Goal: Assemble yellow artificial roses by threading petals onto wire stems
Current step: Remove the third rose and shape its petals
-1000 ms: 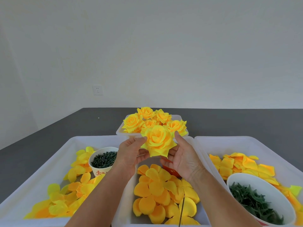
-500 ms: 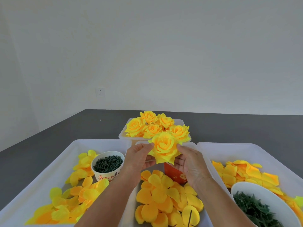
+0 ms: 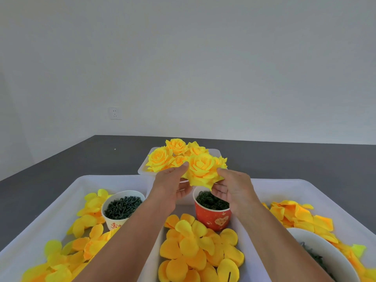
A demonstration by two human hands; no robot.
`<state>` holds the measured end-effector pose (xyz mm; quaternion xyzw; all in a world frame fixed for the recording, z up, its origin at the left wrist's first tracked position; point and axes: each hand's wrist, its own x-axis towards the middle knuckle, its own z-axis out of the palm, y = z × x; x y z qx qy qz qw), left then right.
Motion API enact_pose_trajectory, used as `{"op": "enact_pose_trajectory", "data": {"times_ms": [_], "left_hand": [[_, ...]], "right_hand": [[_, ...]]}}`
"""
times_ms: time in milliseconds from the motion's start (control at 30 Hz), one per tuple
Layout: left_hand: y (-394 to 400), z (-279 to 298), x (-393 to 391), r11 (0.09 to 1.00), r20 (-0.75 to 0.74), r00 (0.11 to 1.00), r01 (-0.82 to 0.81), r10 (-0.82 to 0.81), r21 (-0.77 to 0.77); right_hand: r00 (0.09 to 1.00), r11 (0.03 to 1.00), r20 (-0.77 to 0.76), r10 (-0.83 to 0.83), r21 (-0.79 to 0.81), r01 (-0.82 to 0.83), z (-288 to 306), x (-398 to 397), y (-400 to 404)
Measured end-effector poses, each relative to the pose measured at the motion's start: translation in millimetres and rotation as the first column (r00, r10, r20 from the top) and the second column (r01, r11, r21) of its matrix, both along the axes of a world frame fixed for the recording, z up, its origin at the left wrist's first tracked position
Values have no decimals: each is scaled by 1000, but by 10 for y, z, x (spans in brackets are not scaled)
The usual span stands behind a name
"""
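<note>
Holding a yellow rose above the red cup, left hand and right hand each pinch its outer petals, grip closed.

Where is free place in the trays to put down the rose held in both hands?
Bare floor shows in the left tray near its far left corner, beyond the white cup, and in the right tray at its far end. The middle tray is crowded with petals.

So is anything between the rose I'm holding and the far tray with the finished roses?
Nothing visible: the rose, gripped by the left hand and right hand, is already beside the finished roses in the far tray.
</note>
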<state>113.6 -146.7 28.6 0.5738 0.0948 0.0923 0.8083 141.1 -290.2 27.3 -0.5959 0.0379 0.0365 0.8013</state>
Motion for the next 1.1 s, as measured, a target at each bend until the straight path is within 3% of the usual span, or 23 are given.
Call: {"op": "enact_pose_trajectory", "data": {"times_ms": [267, 733, 1100], "left_hand": [[-79, -15, 221, 999, 57, 997, 46, -44, -22], [-195, 17, 871, 998, -16, 999, 26, -28, -64], [-148, 5, 1102, 1000, -26, 1000, 9, -9, 6]], "right_hand": [[999, 999, -50, 20, -27, -21, 79, 261, 1], [998, 993, -65, -19, -120, 11, 176, 886, -77], [989, 997, -127, -69, -55, 62, 198, 1431, -170]]}}
